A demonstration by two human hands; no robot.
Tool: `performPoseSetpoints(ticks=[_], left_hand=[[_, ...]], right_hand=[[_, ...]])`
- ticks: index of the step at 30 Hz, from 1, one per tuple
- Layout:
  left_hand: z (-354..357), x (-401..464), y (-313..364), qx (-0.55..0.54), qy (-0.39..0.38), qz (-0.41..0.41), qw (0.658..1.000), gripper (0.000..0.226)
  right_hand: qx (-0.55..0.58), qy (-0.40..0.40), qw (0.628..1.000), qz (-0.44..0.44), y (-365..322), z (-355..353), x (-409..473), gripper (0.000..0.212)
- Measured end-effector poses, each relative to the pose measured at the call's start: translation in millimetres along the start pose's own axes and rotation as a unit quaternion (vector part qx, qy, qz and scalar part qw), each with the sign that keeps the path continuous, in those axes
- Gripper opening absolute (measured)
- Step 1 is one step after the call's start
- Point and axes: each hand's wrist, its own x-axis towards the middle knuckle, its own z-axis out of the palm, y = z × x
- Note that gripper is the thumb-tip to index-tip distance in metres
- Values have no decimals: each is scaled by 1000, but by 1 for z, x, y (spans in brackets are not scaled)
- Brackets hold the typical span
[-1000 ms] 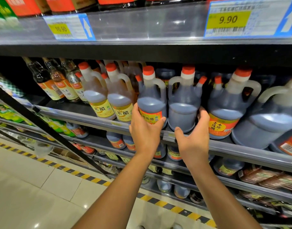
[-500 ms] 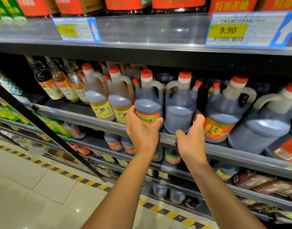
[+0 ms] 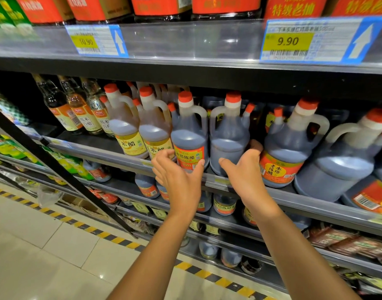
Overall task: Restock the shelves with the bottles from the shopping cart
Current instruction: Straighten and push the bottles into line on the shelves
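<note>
Two dark vinegar bottles with red caps and handles stand side by side at the front of the middle shelf. The left bottle shows a red and yellow label. My left hand is just in front of it, fingers spread, thumb tip close to the label, holding nothing. The right bottle faces away with no label showing. My right hand is at its lower right, with the fingers curved round its right side and the thumb stretched across its front. No shopping cart is in view.
Lighter rice vinegar jugs and slim glass bottles stand to the left. Bigger dark jugs crowd the right. The shelf above carries price tags. Lower shelves hold more bottles. A black slanted bar crosses the tiled floor at left.
My left hand has let go of the labelled bottle and drawn back with its fingers spread. My right hand's thumb has opened wider on the other bottle. The view has dipped slightly.
</note>
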Motion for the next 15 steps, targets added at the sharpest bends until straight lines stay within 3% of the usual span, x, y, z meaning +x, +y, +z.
performPoseSetpoints(ticks=[2, 5, 8, 11, 15], left_hand=[[-10, -15, 3, -48, -22, 37, 998, 60], [-21, -39, 19, -123, -162, 36, 979, 52], [-19, -48, 28, -132, -289, -5, 948, 72], [-13, -48, 27, -108, -296, -9, 949, 81], [-13, -51, 28, -80, -257, 2, 963, 80]], right_hand=[[9, -14, 1000, -1, -3, -2, 0, 54], [-2, -28, 1000, 0, -2, -8, -5, 45], [-1, -39, 999, -14, 0, -10, -17, 64], [8, -39, 999, -27, -1, -10, -40, 81], [61, -27, 997, -30, 0, -14, -66, 76]])
